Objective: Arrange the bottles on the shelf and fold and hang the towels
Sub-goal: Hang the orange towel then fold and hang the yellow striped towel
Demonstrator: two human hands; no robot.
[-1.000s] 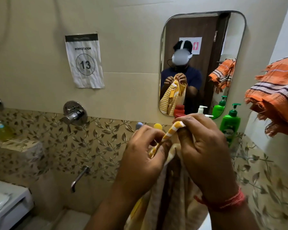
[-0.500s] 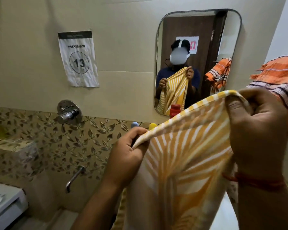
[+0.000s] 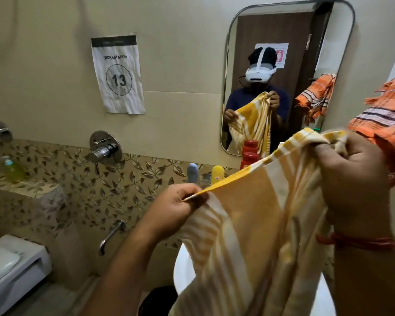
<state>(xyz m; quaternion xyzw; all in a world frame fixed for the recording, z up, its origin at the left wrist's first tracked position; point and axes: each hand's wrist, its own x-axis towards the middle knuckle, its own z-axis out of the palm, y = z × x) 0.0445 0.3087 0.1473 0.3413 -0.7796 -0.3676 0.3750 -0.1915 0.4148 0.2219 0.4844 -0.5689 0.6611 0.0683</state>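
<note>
We hold the yellow striped towel (image 3: pixel 249 236) spread before the mirror (image 3: pixel 283 30), our left hand (image 3: pixel 180 205) pinching one corner, our right hand (image 3: pixel 351 179) gripping the other.

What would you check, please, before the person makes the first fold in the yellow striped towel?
1. Left hand pinches the top edge of the yellow striped towel: ok.
2. Right hand grips the other end of that edge: ok, though the cloth is bunched in the fist.
3. Top edge taut between the hands: ok, but sloping, right end higher.
4. Towel hanging flat: not ok, it drapes in creases.
5. Lower edge clear of the sink: cannot tell, out of frame.
6. Room to hang beside the orange towel: cannot tell, its rail is hidden.
</note>
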